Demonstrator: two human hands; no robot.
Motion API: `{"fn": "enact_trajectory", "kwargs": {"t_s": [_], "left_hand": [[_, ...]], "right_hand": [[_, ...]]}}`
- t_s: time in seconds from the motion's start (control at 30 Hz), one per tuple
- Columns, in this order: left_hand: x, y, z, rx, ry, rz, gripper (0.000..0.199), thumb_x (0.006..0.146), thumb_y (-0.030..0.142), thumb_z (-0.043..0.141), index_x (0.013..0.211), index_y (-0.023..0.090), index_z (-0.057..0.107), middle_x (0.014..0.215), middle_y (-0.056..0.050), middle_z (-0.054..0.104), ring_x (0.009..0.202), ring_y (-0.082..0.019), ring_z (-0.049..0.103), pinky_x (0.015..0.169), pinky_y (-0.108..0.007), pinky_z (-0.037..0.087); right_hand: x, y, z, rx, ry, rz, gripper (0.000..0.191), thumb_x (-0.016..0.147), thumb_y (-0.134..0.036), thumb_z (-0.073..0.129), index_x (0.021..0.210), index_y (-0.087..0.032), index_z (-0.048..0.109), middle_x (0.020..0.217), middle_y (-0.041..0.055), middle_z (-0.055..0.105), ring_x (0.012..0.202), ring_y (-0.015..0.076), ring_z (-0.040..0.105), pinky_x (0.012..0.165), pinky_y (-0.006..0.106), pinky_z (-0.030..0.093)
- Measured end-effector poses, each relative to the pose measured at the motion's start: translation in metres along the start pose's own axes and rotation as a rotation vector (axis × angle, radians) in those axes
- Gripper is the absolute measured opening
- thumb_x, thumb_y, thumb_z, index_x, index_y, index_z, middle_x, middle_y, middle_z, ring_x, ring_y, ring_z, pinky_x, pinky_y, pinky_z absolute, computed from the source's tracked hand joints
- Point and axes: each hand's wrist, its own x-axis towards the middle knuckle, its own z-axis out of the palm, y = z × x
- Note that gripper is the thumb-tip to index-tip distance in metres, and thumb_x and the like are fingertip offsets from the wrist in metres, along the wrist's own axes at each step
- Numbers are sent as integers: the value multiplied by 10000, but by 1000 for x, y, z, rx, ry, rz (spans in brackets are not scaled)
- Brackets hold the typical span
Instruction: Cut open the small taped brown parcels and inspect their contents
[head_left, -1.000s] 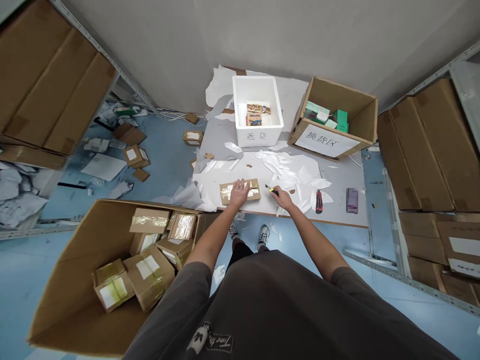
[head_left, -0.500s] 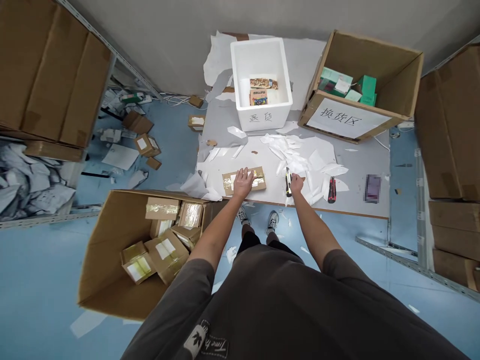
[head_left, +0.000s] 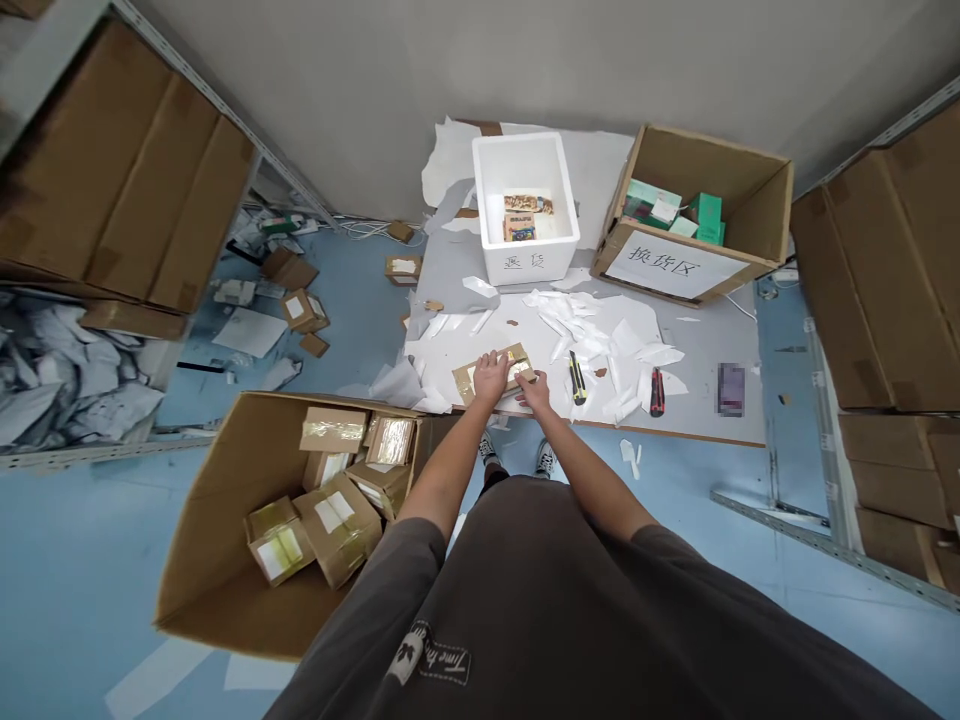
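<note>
A small cardboard box with shiny tape lies at a slant near the table's front edge. Across its middle rests my left hand, fingers curved over the top and gripping it. My right hand grasps the box's right end, thumb and fingers closed at the edge. The fingertips partly cover what they touch there. Just right of that hand, a yellow-and-black utility knife lies on white paper scraps, touched by neither hand. Farther right is a red-and-black utility knife.
Behind the hands stand a white foam bin with small packets and a labelled carton holding green boxes. White scraps litter the table. A large open carton of taped boxes stands left. A purple blurred item lies right.
My right hand has let go of the yellow-and-black utility knife and moved left onto the box's right end. The box has turned slightly under my left hand. The view has shifted.
</note>
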Motion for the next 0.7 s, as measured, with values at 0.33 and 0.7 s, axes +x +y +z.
{"fn": "enact_trajectory", "kwargs": {"t_s": [0.33,0.7], "left_hand": [[15,-17,-25,93,-49,-298,530,1186,423,367,1364,36,682,1152,-290,777,1125,-355,766,953,-417,573],[32,-16,-48,97,-185,-214,440,1107,180,492,1501,1,576,1166,-298,794,1148,-369,792,984,-455,563]], "right_hand": [[48,-59,14,-5,-33,14,695,941,-387,785,1537,-259,451,1272,118,737,630,164,725,561,315,644],[54,-59,-4,-104,-146,-33,493,874,-285,811,1321,-263,606,1094,63,726,605,166,676,497,346,628]]}}
